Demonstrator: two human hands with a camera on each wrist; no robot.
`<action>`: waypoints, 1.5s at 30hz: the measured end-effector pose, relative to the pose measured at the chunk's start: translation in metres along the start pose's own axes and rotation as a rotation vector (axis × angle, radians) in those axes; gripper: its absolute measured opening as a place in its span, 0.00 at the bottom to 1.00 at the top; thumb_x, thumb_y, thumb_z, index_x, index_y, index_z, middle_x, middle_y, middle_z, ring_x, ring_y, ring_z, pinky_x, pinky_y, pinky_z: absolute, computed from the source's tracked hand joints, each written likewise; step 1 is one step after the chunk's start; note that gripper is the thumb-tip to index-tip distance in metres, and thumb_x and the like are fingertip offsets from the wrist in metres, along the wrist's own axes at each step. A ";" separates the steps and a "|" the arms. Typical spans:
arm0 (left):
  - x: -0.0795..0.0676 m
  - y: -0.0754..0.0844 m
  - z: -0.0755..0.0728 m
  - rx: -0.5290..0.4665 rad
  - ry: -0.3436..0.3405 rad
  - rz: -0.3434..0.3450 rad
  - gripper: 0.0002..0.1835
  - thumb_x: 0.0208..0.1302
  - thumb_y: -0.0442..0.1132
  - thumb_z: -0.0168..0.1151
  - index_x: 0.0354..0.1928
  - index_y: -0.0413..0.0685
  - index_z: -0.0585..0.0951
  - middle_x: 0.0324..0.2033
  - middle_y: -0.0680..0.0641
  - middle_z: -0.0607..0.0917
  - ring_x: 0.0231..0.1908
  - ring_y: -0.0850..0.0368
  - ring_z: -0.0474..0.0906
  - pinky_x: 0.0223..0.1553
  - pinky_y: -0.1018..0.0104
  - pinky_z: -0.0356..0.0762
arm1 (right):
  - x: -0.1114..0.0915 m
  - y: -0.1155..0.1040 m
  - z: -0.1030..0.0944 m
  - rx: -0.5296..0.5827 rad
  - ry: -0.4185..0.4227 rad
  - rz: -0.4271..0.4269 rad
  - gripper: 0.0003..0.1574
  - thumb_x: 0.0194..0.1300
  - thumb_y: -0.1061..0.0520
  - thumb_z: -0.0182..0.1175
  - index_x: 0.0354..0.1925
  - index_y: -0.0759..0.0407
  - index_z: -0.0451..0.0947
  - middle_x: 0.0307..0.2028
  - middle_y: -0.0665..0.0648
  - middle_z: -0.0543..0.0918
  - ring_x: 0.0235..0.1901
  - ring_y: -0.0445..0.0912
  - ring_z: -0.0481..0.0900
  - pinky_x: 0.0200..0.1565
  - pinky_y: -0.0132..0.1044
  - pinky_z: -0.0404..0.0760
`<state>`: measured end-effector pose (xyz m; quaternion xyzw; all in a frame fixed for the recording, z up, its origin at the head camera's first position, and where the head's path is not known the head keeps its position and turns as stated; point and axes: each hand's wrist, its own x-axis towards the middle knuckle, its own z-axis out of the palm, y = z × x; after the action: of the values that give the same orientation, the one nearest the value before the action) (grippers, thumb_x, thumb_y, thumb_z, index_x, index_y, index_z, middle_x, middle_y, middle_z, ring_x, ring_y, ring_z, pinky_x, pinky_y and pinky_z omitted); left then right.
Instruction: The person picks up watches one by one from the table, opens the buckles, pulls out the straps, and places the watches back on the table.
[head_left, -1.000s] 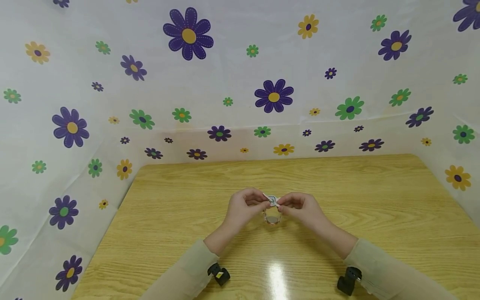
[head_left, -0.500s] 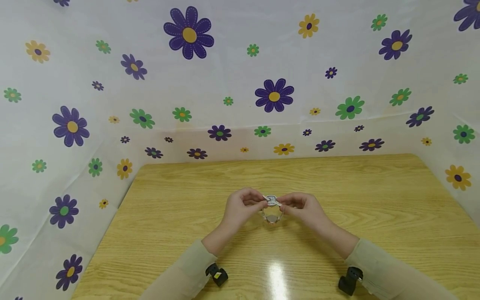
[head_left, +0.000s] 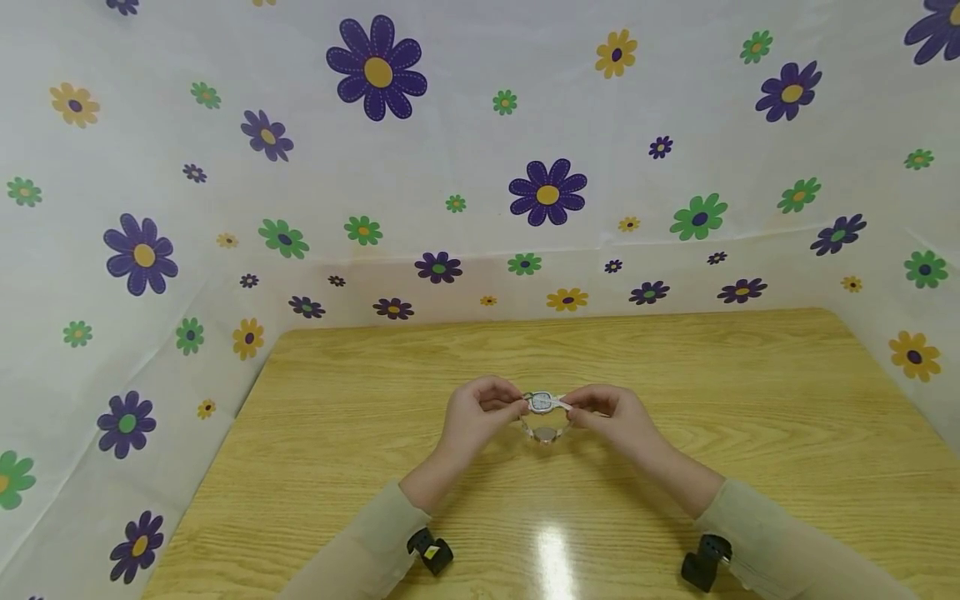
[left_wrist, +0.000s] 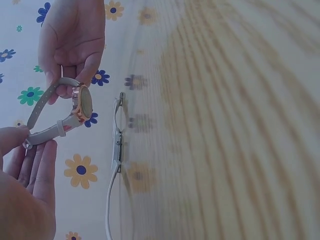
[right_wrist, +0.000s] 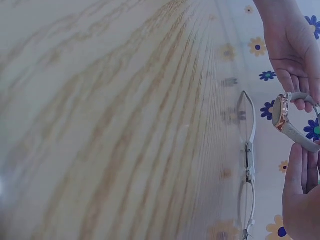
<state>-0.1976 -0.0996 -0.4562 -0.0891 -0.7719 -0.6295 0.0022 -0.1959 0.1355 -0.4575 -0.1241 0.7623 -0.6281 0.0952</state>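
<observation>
My left hand [head_left: 472,418] and right hand [head_left: 621,421] hold a wristwatch [head_left: 545,435] between them, a little above the table. It has a round rose-gold case [left_wrist: 83,104] and a pale strap [left_wrist: 50,132], bent into a loop. Thumb and fingers of the left hand pinch the strap near its buckle in the left wrist view. The right hand grips the strap's other side, its fingertips partly hidden. A second watch, white with a squarish face [head_left: 541,402], lies on the table just behind the held one; in the right wrist view this white watch [right_wrist: 250,162] shows edge-on.
The wood-grain table [head_left: 360,500] spreads around the hands. A white curtain with coloured flowers [head_left: 465,142] rises behind it and along both sides. Each forearm wears a small black camera [head_left: 431,552] at the sleeve cuff.
My hands have moved slightly apart, and the held watch has risen a little. More of the white watch behind shows between the fingers.
</observation>
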 end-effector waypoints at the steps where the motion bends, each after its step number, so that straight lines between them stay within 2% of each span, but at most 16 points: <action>1: 0.000 0.000 0.000 -0.004 0.002 -0.004 0.04 0.65 0.26 0.73 0.40 0.34 0.87 0.38 0.34 0.91 0.34 0.62 0.88 0.41 0.70 0.89 | 0.000 0.000 0.000 0.002 0.002 0.000 0.15 0.74 0.68 0.63 0.54 0.78 0.82 0.53 0.74 0.85 0.42 0.36 0.85 0.50 0.34 0.90; 6: 0.000 -0.002 -0.003 -0.008 0.015 -0.013 0.05 0.64 0.26 0.73 0.40 0.33 0.86 0.37 0.35 0.91 0.33 0.64 0.87 0.40 0.70 0.89 | -0.001 0.001 -0.001 0.031 0.009 -0.007 0.17 0.74 0.68 0.63 0.56 0.81 0.79 0.50 0.74 0.86 0.40 0.34 0.85 0.49 0.33 0.90; 11: -0.001 -0.006 -0.005 -0.015 0.038 -0.017 0.06 0.64 0.25 0.74 0.40 0.32 0.86 0.36 0.35 0.91 0.31 0.67 0.86 0.39 0.70 0.89 | -0.002 0.001 -0.002 0.061 0.012 -0.002 0.18 0.74 0.69 0.62 0.57 0.82 0.78 0.45 0.67 0.88 0.39 0.34 0.85 0.49 0.35 0.91; 17: -0.002 -0.009 -0.009 -0.036 0.060 -0.052 0.11 0.64 0.25 0.74 0.47 0.31 0.86 0.36 0.35 0.91 0.31 0.65 0.87 0.39 0.72 0.89 | -0.002 0.004 -0.004 0.069 0.017 0.011 0.19 0.74 0.69 0.62 0.58 0.81 0.78 0.47 0.69 0.87 0.39 0.34 0.86 0.49 0.34 0.90; 20: -0.004 -0.010 -0.011 -0.033 0.052 -0.045 0.13 0.64 0.25 0.74 0.50 0.31 0.87 0.38 0.34 0.91 0.32 0.66 0.87 0.40 0.72 0.89 | -0.002 0.005 -0.005 0.076 0.019 0.016 0.19 0.74 0.69 0.62 0.58 0.81 0.78 0.47 0.70 0.87 0.39 0.33 0.86 0.49 0.34 0.90; 25: -0.007 -0.014 -0.014 -0.046 0.037 -0.031 0.14 0.64 0.24 0.73 0.52 0.28 0.86 0.39 0.34 0.91 0.31 0.71 0.86 0.41 0.72 0.90 | -0.002 0.007 -0.005 0.091 0.022 0.020 0.19 0.73 0.71 0.61 0.57 0.84 0.77 0.46 0.69 0.88 0.38 0.32 0.86 0.48 0.31 0.90; 33: -0.010 -0.019 -0.017 -0.063 0.042 -0.054 0.13 0.65 0.23 0.71 0.51 0.27 0.87 0.38 0.32 0.90 0.31 0.70 0.87 0.41 0.69 0.91 | -0.003 0.010 -0.006 0.101 0.020 0.025 0.20 0.73 0.71 0.61 0.57 0.86 0.75 0.47 0.68 0.89 0.39 0.31 0.86 0.47 0.29 0.89; 38: -0.011 -0.021 -0.018 -0.090 0.046 -0.089 0.11 0.64 0.22 0.71 0.48 0.25 0.85 0.34 0.37 0.90 0.31 0.68 0.87 0.41 0.68 0.91 | -0.005 0.010 -0.007 0.126 0.024 0.059 0.21 0.73 0.70 0.62 0.58 0.86 0.74 0.46 0.63 0.89 0.38 0.33 0.86 0.47 0.29 0.89; 41: -0.011 -0.022 -0.019 -0.119 0.051 -0.116 0.11 0.64 0.21 0.70 0.47 0.24 0.83 0.32 0.45 0.89 0.31 0.67 0.87 0.40 0.68 0.91 | -0.006 0.010 -0.007 0.143 0.029 0.069 0.21 0.73 0.69 0.62 0.57 0.86 0.73 0.43 0.57 0.89 0.37 0.33 0.86 0.47 0.30 0.89; 45: -0.012 -0.023 -0.020 -0.149 0.056 -0.153 0.11 0.63 0.21 0.70 0.46 0.24 0.82 0.30 0.51 0.89 0.30 0.65 0.88 0.40 0.66 0.91 | -0.007 0.012 -0.009 0.173 0.033 0.071 0.16 0.73 0.70 0.61 0.52 0.83 0.74 0.39 0.51 0.88 0.37 0.33 0.86 0.47 0.31 0.90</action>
<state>-0.1915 -0.1248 -0.4756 -0.0123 -0.7272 -0.6856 -0.0310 -0.1924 0.1481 -0.4677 -0.0778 0.7107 -0.6896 0.1151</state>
